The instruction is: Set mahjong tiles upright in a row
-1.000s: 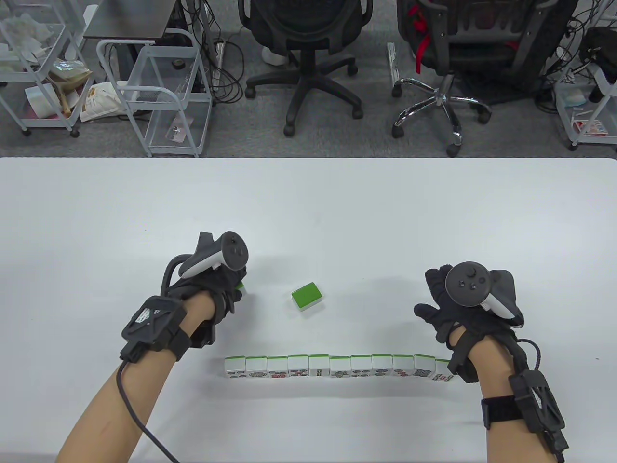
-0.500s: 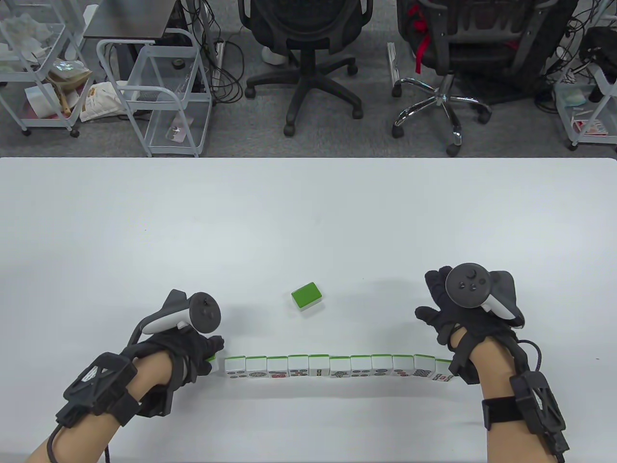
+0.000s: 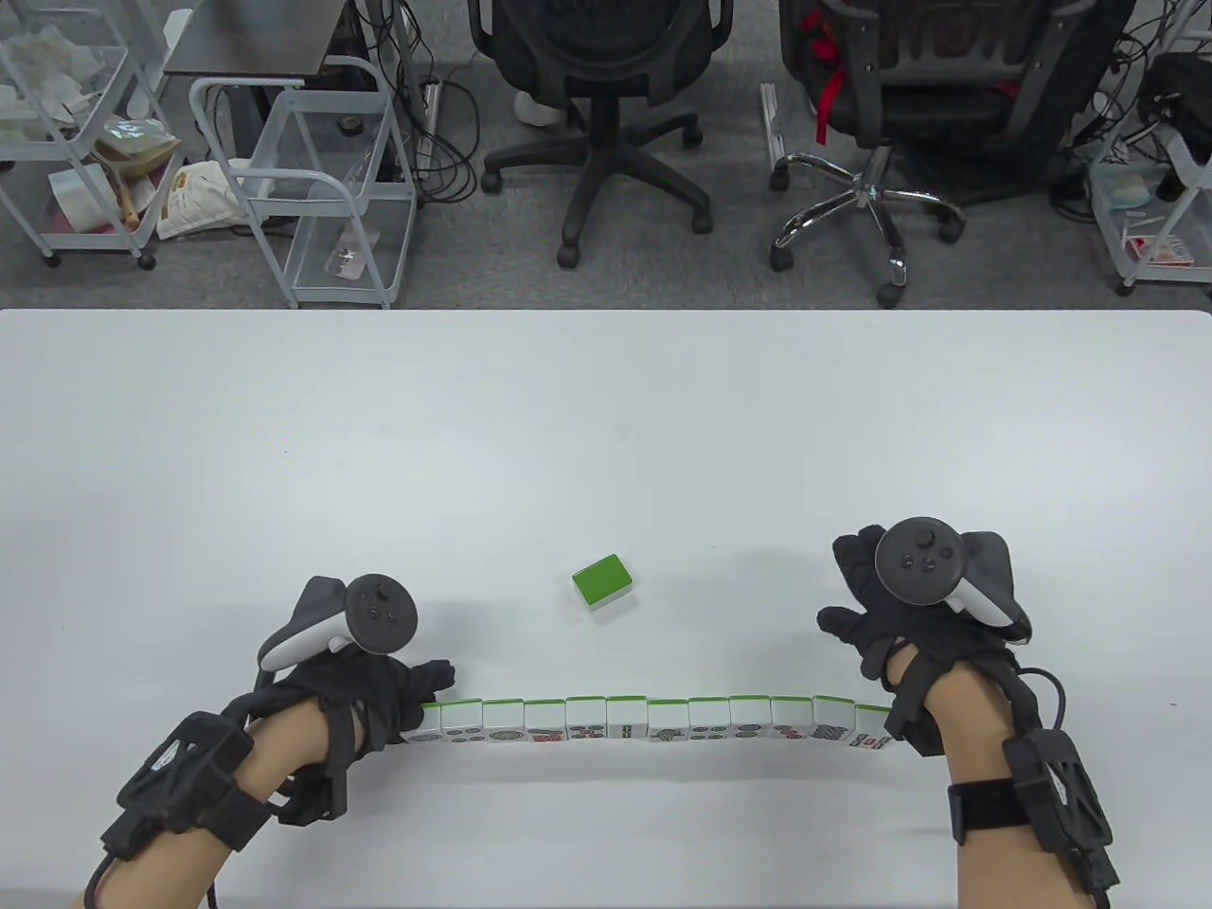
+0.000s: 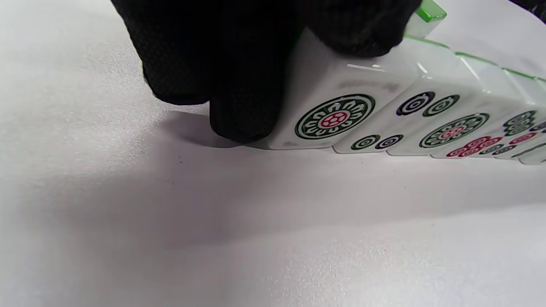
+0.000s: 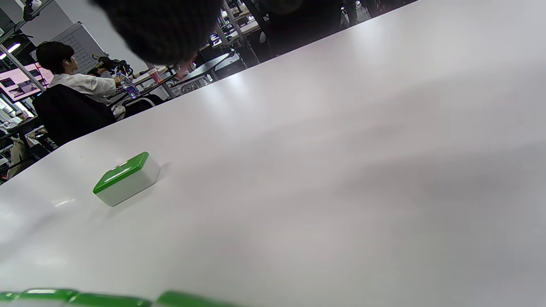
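Standing tiles (image 3: 648, 719) number twelve; one flat tile (image 3: 602, 580).

A green-backed tile (image 5: 126, 178) lies flat on the white table (image 5: 341, 170), well apart from green tile tops (image 5: 76, 297) at the bottom edge.

An office or lab: swivel chairs (image 3: 592, 104), wire carts (image 3: 312, 180), cables (image 3: 445, 142), grey carpet (image 3: 663, 275)

Loose tile (image 3: 602, 580) behind tile row (image 3: 649, 721)
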### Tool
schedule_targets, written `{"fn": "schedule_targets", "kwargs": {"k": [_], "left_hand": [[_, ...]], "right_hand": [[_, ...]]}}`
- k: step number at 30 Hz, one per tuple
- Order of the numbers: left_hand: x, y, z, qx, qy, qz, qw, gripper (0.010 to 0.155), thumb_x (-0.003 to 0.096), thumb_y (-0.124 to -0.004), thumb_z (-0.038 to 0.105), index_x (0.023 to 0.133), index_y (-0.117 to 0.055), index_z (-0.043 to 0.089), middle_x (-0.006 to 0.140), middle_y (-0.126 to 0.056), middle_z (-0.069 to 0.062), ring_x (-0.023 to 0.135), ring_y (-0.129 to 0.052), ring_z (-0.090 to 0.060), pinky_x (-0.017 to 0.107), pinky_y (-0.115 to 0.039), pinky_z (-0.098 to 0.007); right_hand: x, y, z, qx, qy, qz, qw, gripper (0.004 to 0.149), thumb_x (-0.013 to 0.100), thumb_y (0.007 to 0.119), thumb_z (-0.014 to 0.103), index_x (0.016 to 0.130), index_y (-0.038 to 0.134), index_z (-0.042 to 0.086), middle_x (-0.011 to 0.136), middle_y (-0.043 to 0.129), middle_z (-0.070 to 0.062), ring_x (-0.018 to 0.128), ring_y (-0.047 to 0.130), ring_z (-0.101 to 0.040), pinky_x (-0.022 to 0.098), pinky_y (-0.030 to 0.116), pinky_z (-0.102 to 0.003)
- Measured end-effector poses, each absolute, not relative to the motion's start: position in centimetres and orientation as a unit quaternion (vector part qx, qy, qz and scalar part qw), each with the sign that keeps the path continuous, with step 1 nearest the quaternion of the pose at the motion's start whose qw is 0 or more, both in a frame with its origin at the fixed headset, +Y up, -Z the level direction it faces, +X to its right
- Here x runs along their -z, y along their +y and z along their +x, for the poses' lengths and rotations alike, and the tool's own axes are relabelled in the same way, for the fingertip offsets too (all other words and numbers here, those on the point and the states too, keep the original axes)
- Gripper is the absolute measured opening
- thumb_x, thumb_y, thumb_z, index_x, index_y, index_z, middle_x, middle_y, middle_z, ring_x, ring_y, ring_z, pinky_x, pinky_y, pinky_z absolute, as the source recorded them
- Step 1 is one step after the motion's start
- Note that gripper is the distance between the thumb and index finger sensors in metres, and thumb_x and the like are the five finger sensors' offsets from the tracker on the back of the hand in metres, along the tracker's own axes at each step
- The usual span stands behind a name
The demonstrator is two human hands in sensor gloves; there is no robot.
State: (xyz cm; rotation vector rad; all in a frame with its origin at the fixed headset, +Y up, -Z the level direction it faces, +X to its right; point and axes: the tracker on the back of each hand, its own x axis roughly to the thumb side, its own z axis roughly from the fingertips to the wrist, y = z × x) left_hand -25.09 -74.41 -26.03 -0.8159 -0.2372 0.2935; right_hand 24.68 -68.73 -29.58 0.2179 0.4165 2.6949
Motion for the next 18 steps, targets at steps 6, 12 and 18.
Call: {"fn": "schedule_targets", "kwargs": {"k": [6,12,18], "left_hand": [[26.4,-74.7,-25.5,-0.155,-0.116,-0.407,0.893,0.068,0.0270,-0.076,0.041,0.093,-0.059,0.039,0.092,-0.085,0.014,0.072,-0.106,-0.012,0.059,-0.087,-0.034],[26.9,-73.8,-26.0,-0.171,-0.105,-0.379,0.904,0.069,0.0282,-0.075,0.046,0.094,-0.056,0.037,0.095,-0.082,0.012,0.075,-0.102,-0.015,0.060,-0.083,-0.038],[29.2,-68.3,-23.3,-0.066,-0.127,-0.204,0.969,0.071,0.0283,-0.078,0.049,0.094,-0.053,0.044,0.101,-0.075,0.019,0.085,-0.094,-0.017,0.067,-0.076,-0.043]], "right_hand": [[29.6,-68.7,24.7,-0.965,0.149,0.078,0.200,0.081,0.034,0.080,0.043,0.097,0.045,0.007,0.104,0.031,-0.025,0.091,0.036,-0.061,0.059,0.046,-0.072],[29.6,-68.7,24.7,-0.965,0.146,0.078,0.201,0.081,0.034,0.080,0.043,0.097,0.045,0.007,0.104,0.031,-0.025,0.091,0.036,-0.061,0.059,0.046,-0.072],[29.6,-68.7,24.8,-0.966,0.144,0.078,0.200,0.081,0.034,0.080,0.042,0.097,0.045,0.008,0.104,0.031,-0.025,0.092,0.037,-0.060,0.059,0.047,-0.072]]}}
